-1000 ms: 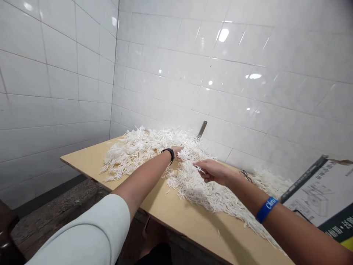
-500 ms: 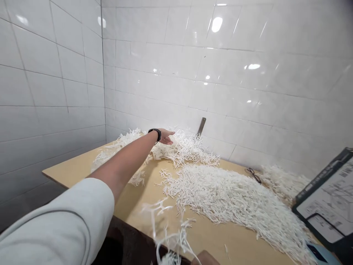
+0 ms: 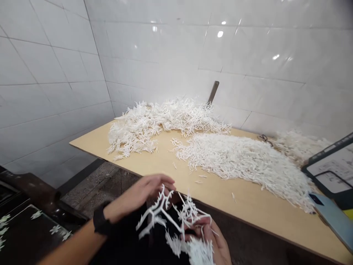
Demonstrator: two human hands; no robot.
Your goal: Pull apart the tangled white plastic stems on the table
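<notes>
My right hand, low in the head view in front of the table edge, is closed round a bunch of white branched plastic sprues with thin spiky stems. My left hand, a dark band on its wrist, is beside the upper branches. Its fingers are stretched out and slightly curved, with nothing plainly gripped. On the tan table, a tangled heap of similar white sprues lies at the back left. A broad spread of small loose white pieces covers the middle and right.
A flat metal bar stands up behind the heap against the tiled wall. Further right are a dark looped object, a dark box with a printed label and a light blue phone-like slab. Dark furniture stands low left.
My left hand has come back from the far heap to the sprues in front of me. My right hand and its bunch show more fully. The view has tilted down.
</notes>
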